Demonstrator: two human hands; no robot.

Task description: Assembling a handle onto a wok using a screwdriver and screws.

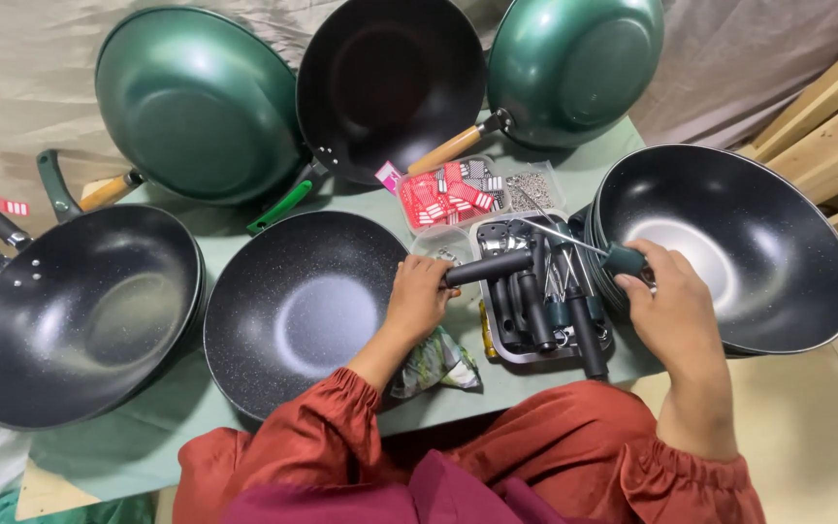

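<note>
Six pans ring the green table [244, 228]: three lie open side up, black and speckled, and three lean against the cloth behind, two showing green undersides and one its black inside. The left hand [417, 296] has its fingers curled tight around a black handle [487, 266] fitted to the middle pan [298, 311], right at the pan's rim. The right hand [666, 306] grips the dark green grip of a screwdriver [574, 245], fingers closed round it, with the thin shaft slanting up and left over a grey tray [535, 355] between the middle pan and the stack of pans [729, 247] on the right. That tray holds several more loose black handles, at least four; the exact count cannot be told. Behind it sit two clear boxes, one of red and white tags [443, 197], one of small metal screws [532, 186]. A crumpled green-printed bag [434, 364] lies under the left wrist.
</note>
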